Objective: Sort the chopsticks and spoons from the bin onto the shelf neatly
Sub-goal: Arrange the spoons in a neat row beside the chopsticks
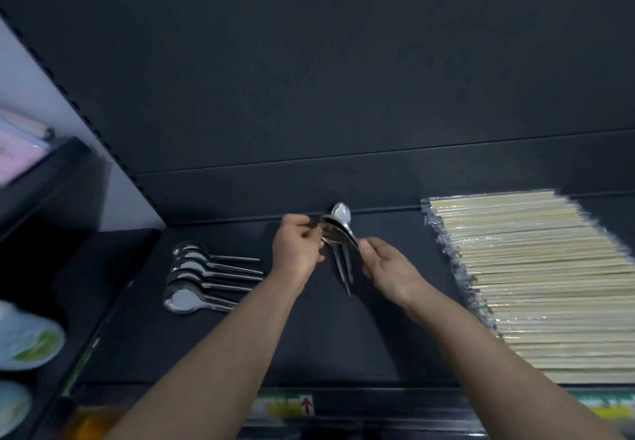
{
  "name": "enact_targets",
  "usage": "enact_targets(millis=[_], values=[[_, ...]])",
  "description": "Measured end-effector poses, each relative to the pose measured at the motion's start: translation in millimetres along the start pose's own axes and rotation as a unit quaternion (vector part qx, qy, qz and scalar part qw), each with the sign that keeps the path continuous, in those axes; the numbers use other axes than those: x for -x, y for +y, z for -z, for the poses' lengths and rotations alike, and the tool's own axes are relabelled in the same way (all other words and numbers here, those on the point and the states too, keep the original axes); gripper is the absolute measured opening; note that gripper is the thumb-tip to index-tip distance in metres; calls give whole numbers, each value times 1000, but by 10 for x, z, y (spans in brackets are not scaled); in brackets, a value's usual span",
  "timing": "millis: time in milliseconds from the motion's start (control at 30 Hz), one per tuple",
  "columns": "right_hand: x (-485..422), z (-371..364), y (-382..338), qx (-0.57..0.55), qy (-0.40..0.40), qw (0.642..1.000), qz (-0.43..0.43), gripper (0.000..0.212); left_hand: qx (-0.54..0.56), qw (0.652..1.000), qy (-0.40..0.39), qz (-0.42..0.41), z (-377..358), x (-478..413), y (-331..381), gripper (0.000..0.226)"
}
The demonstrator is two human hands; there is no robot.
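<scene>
A dark shelf (378, 343) is being occupied by wrapped chopsticks (532, 285) at 3 o'clock. A spoon bundle (338, 233), bowls pointing toward 12, handles toward 6, is being pinched by the left hand (297, 250) and right hand (385, 268).

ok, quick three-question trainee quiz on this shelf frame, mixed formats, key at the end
1. True or false: the wrapped chopsticks lie at the right end of the shelf.
2. What do the left hand and right hand hold between them? A) a bunch of spoons B) a chopstick pack C) nothing
3. In the row of spoons laid flat, which way do the bowls point?

Key: 1 true; 2 A; 3 left.
</scene>
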State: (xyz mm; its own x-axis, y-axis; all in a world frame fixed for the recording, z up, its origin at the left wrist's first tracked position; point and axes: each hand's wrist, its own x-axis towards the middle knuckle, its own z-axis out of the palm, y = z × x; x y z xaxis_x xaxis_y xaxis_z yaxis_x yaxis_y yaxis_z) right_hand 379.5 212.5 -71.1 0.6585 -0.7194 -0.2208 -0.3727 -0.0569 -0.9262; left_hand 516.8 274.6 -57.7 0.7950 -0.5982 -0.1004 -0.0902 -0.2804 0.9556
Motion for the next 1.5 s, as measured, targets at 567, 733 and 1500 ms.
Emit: enact_targets(millis=[567, 733, 1500], values=[[348, -2023, -456, 386, -19, 913, 133, 25, -236, 970, 63, -11, 2252, 249, -889, 6], [378, -2261, -406, 465, 61, 872, 142, 27, -254, 966, 48, -23, 2386, 230, -1045, 4], [319, -951, -89, 523, 141, 836, 85, 36, -309, 942, -61, -114, 1105, 157, -551, 12]])
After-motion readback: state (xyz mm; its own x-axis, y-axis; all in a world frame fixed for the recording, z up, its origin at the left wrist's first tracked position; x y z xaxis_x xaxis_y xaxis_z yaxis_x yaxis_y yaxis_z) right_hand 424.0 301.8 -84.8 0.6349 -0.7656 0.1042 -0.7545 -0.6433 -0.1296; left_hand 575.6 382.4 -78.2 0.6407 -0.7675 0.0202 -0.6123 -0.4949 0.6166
